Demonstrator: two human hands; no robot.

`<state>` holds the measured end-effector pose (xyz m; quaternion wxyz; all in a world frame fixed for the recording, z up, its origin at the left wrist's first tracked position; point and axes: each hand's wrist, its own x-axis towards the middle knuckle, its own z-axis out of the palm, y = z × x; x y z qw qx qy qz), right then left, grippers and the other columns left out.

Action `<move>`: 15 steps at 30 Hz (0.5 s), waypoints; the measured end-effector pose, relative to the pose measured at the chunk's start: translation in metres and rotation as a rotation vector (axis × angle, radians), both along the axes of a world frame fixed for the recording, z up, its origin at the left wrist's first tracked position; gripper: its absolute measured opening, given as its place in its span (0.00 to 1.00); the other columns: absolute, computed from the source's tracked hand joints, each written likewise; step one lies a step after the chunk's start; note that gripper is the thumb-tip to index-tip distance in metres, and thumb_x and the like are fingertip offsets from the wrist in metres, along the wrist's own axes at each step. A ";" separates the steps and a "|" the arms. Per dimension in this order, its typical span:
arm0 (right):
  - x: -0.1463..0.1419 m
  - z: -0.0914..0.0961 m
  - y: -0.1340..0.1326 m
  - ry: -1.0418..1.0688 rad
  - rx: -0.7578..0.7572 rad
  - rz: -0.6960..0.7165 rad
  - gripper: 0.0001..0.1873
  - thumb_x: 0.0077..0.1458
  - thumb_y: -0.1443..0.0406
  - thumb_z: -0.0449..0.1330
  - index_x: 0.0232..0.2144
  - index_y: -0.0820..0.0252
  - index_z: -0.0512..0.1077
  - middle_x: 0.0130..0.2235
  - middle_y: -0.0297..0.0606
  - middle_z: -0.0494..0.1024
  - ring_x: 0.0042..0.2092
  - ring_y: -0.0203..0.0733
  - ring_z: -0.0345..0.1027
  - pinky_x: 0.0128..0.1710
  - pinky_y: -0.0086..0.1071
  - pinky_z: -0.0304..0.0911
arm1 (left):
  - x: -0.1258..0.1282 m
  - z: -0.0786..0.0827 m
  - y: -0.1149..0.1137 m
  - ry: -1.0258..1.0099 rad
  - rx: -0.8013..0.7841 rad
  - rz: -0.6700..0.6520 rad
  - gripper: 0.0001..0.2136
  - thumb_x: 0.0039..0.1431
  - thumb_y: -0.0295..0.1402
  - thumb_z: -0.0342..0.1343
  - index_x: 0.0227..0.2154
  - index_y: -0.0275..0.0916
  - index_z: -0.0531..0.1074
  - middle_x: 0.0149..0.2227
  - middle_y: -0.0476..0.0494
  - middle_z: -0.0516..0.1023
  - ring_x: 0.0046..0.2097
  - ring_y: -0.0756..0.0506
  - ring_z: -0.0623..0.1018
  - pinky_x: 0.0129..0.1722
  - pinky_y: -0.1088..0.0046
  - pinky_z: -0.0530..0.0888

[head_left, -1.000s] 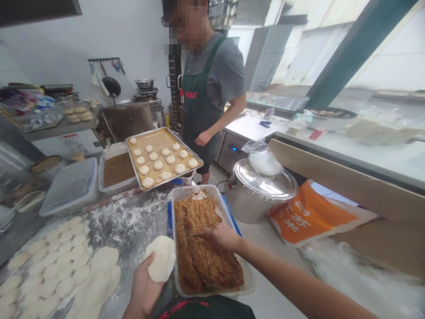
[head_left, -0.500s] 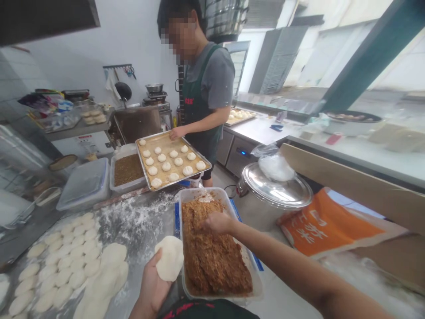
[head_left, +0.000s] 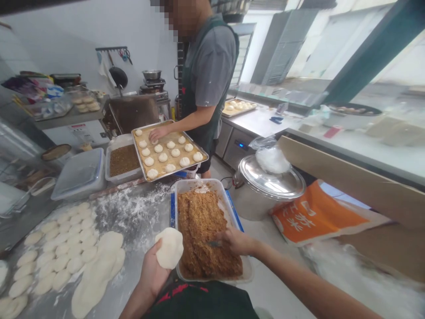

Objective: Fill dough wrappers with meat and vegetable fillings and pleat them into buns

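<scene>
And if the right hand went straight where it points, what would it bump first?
Probably the crumbly brown filling in the clear plastic tub; the right hand may already touch it, depth's unclear.

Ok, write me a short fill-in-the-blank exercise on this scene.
1. The flat, round white disc in the person's left hand is made of ____.
2. The coarse filling by the person's right hand is coloured ____.
3. The round steel pot carries a clear plastic bag on its ____.
Missing words: dough; brown; lid.
</scene>
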<state>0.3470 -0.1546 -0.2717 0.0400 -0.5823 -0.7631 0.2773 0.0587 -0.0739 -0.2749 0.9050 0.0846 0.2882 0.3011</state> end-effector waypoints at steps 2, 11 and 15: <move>-0.001 -0.002 -0.006 0.096 -0.042 -0.021 0.12 0.55 0.66 0.46 0.26 0.63 0.68 0.26 0.34 0.71 0.28 0.32 0.64 0.28 0.23 0.57 | 0.007 0.004 0.000 0.104 -0.014 0.024 0.14 0.54 0.32 0.48 0.40 0.30 0.71 0.42 0.35 0.74 0.46 0.40 0.72 0.54 0.58 0.59; -0.053 0.028 -0.011 0.130 0.159 -0.292 0.17 0.60 0.65 0.38 0.33 0.62 0.65 0.28 0.37 0.68 0.30 0.35 0.62 0.29 0.26 0.56 | 0.051 0.019 0.000 0.130 -0.015 -0.091 0.15 0.53 0.35 0.49 0.40 0.30 0.69 0.37 0.36 0.76 0.40 0.42 0.75 0.49 0.60 0.63; -0.084 0.054 -0.015 -0.152 0.379 -0.239 0.19 0.54 0.71 0.45 0.49 0.59 0.60 0.35 0.42 0.68 0.37 0.42 0.61 0.35 0.31 0.55 | 0.054 0.027 0.008 0.083 0.001 -0.071 0.13 0.55 0.33 0.45 0.37 0.31 0.70 0.35 0.40 0.77 0.39 0.45 0.75 0.49 0.63 0.64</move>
